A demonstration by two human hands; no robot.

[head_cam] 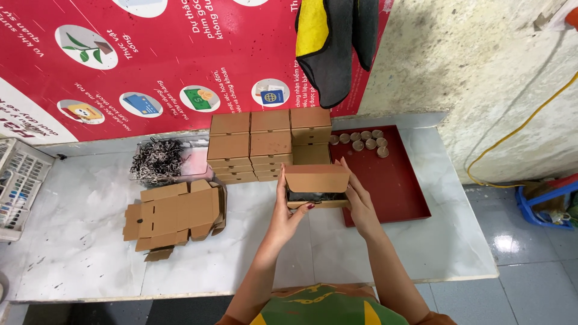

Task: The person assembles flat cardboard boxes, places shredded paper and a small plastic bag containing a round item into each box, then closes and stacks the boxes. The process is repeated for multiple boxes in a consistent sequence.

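While both hands hold it above the white table [84,241], the small cardboard box [317,185] lies with its long axis running left to right across the person's front. Its lid flap stands raised, and the open mouth faces the person, showing dark filling inside. The left hand [288,210] grips the box's left end, thumb along the lower front edge and fingers up the side. The right hand [359,198] clasps the right end, fingers wrapped behind it. The box sits just in front of a stack of closed boxes [268,144] and beside a red tray [391,186] holding small round pucks [364,140]. Flat unfolded box blanks [174,216] lie to the left, near dark shredded paper [158,160].
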